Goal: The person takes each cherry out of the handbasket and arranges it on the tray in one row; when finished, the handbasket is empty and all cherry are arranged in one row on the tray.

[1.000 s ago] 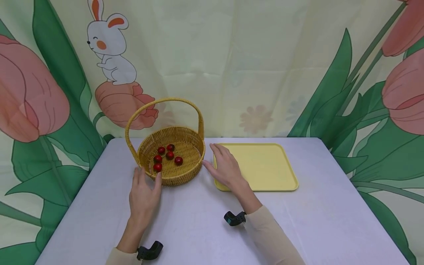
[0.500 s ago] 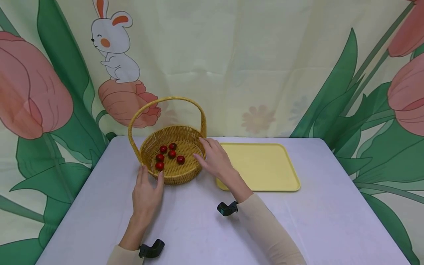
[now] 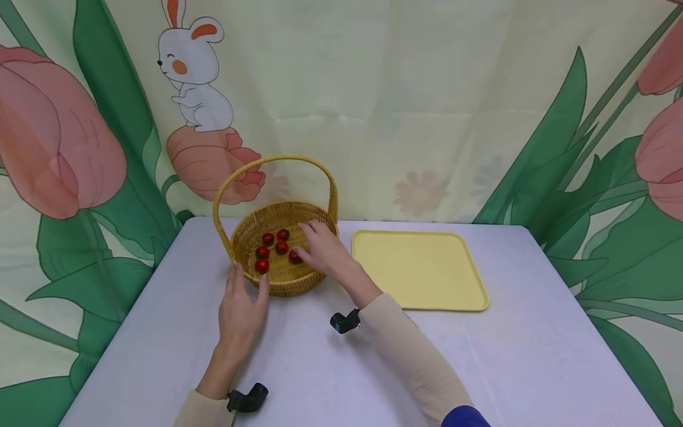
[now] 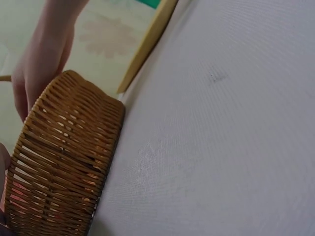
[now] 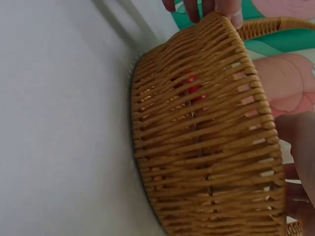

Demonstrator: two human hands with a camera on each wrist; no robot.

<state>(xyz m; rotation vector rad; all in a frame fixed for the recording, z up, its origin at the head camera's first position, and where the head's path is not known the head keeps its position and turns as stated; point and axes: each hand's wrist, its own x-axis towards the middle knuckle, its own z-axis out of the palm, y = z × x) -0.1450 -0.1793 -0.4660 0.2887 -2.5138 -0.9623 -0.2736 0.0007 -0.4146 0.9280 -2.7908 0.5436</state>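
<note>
Hands, count: two, both bare, both at the basket.
Right hand (image 3: 326,249): reaches over the right side of the rim into the basket; fingers and thumb spread apart, the thumb overlapping the rightmost fruit in the head view. Contact with that fruit: cannot tell.
Left hand (image 3: 242,311): at the near-left wall of the basket; fingers extended, thumb held apart from them. The right wrist view shows its fingertips touching the rim.
Basket (image 3: 288,287): one, woven, golden brown, upright on the left part of the table, between the two hands.
Handle (image 3: 277,158): one, arched above the basket, well above both hands.
Red fruits (image 3: 281,247): six counted in the head view, small and round, all on the basket floor; five grouped left to centre, one farther right, next to the right thumb. Through the weave, the wrist views show only red patches.
Tray (image 3: 418,270): one, pale yellow, rectangular, flat on the table to the right of the basket, apart from it.
Table (image 3: 299,356): one, white covering.
Wrist devices (image 3: 345,321): two, black, one per wrist.
Sleeves (image 3: 416,356): two, beige.
Backdrop (image 3: 347,71): one cloth behind the table, printed with one white rabbit (image 3: 200,77) and large pink tulips (image 3: 64,142).
</note>
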